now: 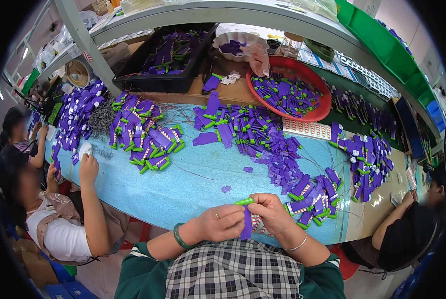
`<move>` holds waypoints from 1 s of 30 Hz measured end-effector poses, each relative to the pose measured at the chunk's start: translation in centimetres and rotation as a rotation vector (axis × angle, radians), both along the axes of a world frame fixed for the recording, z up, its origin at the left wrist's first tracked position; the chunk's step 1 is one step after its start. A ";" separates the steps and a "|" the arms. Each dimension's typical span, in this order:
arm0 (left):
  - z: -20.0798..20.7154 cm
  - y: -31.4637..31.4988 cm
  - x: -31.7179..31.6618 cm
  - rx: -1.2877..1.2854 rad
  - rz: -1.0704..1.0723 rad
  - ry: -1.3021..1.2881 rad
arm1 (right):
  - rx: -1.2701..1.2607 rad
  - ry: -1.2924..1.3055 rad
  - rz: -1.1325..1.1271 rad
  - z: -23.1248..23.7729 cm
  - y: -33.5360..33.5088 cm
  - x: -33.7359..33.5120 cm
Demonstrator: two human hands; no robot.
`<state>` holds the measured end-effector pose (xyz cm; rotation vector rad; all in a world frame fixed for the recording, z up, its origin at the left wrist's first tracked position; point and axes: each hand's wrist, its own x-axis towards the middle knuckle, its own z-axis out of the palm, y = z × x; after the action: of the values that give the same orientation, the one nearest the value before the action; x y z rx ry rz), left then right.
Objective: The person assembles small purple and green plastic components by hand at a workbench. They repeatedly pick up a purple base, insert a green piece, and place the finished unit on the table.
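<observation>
Close to my body, at the table's near edge, my left hand (222, 223) and my right hand (272, 214) are both closed on one purple piece (246, 226) with a bright green bar (244, 202) across its top. The fingertips of both hands meet near the bar and hide part of the piece. A red-and-white patterned strip (256, 223) shows beside it, partly behind my right hand. Right of that hand lies a pile of purple pieces with green ends and patterned strips (315, 197). Small purple parts (285, 167) are heaped just beyond my hands.
A red basin (327, 107) and a black crate (121, 82) of purple-green parts stand at the back, beneath a grey shelf frame (193, 15). More piles (143, 132) cover the blue table (193, 172). Co-workers sit left (58, 224) and right (407, 231).
</observation>
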<state>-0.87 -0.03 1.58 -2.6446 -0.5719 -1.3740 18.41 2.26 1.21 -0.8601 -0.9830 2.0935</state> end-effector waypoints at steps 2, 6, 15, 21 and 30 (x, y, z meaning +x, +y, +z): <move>0.1 -0.1 0.1 0.021 -0.026 -0.008 | -0.063 -0.024 0.032 0.3 -0.2 -0.2; 0.0 -0.4 -0.3 0.073 -0.042 0.014 | -0.243 -0.034 0.092 0.7 -1.1 -0.6; -0.3 -0.3 0.1 -0.051 -0.024 0.001 | 0.035 -0.117 0.458 0.8 -2.3 3.7; -0.4 0.6 3.1 -0.711 -0.024 -0.368 | 0.723 -0.469 -0.327 -0.8 -0.7 3.9; -2.5 13.1 4.0 -0.477 0.258 0.157 | 0.212 -0.039 -0.593 -2.9 -0.1 5.6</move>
<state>3.17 13.03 -0.89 -2.8496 -1.3054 -1.0467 23.97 2.13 -1.67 -0.9444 -0.8228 1.4501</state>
